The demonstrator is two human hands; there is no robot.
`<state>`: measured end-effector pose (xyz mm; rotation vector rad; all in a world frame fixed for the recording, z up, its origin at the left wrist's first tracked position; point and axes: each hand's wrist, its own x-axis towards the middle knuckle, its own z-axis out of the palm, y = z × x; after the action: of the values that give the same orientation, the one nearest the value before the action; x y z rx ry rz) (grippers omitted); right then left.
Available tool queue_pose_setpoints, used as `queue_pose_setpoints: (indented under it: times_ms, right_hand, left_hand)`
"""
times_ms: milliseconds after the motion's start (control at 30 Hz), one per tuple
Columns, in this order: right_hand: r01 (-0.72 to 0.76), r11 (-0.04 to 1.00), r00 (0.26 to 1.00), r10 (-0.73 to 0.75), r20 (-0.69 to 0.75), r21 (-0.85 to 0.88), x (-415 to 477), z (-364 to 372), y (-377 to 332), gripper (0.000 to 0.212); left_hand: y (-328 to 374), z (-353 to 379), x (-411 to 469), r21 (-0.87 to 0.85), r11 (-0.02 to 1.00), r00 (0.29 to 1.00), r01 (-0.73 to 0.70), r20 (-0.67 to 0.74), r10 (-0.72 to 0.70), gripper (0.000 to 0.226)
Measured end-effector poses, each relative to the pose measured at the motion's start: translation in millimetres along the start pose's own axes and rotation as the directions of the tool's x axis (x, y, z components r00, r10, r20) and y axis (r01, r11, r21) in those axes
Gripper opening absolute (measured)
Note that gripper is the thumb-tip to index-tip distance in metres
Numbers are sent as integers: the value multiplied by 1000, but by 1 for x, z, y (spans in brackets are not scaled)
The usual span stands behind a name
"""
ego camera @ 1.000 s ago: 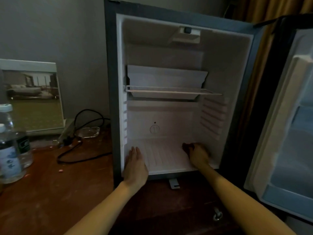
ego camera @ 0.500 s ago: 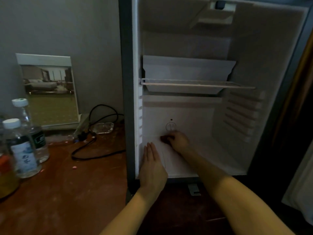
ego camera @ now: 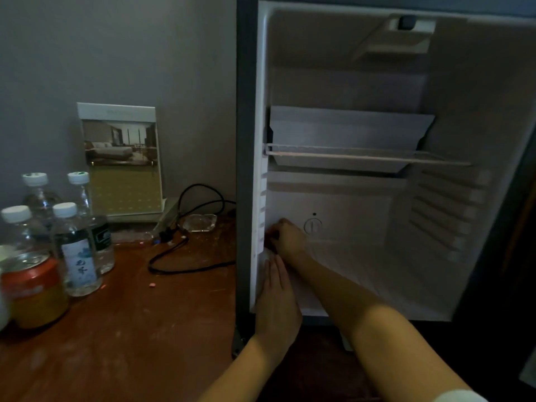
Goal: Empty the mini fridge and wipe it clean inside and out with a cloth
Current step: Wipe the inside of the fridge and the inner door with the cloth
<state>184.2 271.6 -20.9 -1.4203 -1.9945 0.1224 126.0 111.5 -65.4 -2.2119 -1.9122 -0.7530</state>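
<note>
Our right grip (ego camera: 287, 237) covers nearly all of the cloth (ego camera: 272, 235). Only a dark scrap shows at the fingers, its shape beyond telling. The mini fridge (ego camera: 478, 97) runs off the top and right edges. On the tabletop (ego camera: 130, 329), the can (ego camera: 32, 288) is clipped by the left edge, its lettering a blur. The print on the nearest bottle (ego camera: 79, 265) is too small to read. Both our forearms (ego camera: 391, 338) leave by the bottom edge.

I see the mini fridge (ego camera: 478, 82) open. The right hand (ego camera: 290, 236) is bunched on a dark cloth (ego camera: 271, 237) at the lower left inner wall, beside the dial (ego camera: 312, 226). The left hand (ego camera: 277, 297) lies flat on the fridge floor at the front edge. Water bottles (ego camera: 78, 256) and a can (ego camera: 32, 288) stand on the desk (ego camera: 130, 329).
</note>
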Motion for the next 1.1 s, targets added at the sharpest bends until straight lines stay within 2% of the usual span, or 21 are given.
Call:
queue_pose_setpoints:
  times_ms: [133, 233, 300, 433, 533, 667, 767, 833, 867, 933, 967, 1000, 1100]
  right_hand:
    - [75, 996, 993, -79, 91, 39, -8, -11, 4, 19]
    - [170, 978, 963, -192, 187, 124, -28, -29, 7, 18]
    - [195, 963, 944, -236, 230, 185, -47, -41, 7, 17]
    - [253, 929, 909, -324, 263, 270, -88, -52, 8, 18]
    - [240, 924, 914, -319, 250, 299, -114, -62, 5, 19]
    - [204, 934, 916, -288, 280, 293, -148, -85, 2, 20]
    - [87, 937, 952, -178, 250, 337, -174, -111, 10, 20]
    - [-43, 901, 992, -14, 129, 433, -192, -132, 16, 17]
    - [-89, 861, 996, 73, 52, 501, -200, -142, 19, 14]
    - [-116, 808, 975, 203, -88, 577, -216, -166, 23, 15]
    - [-126, 816, 959, 247, -142, 565, -223, -180, 24, 16]
    - [-139, 835, 944, 275, -185, 533, -230, -193, 26, 17]
    - [-124, 882, 927, 267, -264, 455, -248, -230, 27, 14]
  left_hand:
    - [-1, -1, 1, -49, 999, 995, -9, -102, 4, 93]
    - [0, 0, 4, -175, 985, 984, 8, -172, -39, 94]
    - [3, -5, 4, -250, 967, 977, 44, -192, -94, 90]
    - [2, -12, 1, -438, 896, 979, 75, -139, -149, 62]
    - [-1, -16, -9, -545, 833, 980, 94, -97, -174, 50]
    - [6, -21, -33, -550, 835, 999, -5, -48, -26, 42]
    - [24, -28, -44, -634, 771, 997, -58, -76, 13, 39]
    - [48, -34, -45, -752, 659, 999, -20, -46, -23, 32]
    - [64, -39, -44, -835, 549, 999, 36, 12, -47, 27]
    - [98, -53, -43, -949, 244, 979, 202, 199, -37, 20]
    - [114, -59, -42, -954, 120, 961, 275, 277, -5, 20]
    - [128, -65, -42, -944, 37, 944, 329, 330, 27, 21]
    - [158, -77, -40, -863, -165, 878, 477, 457, 144, 31]
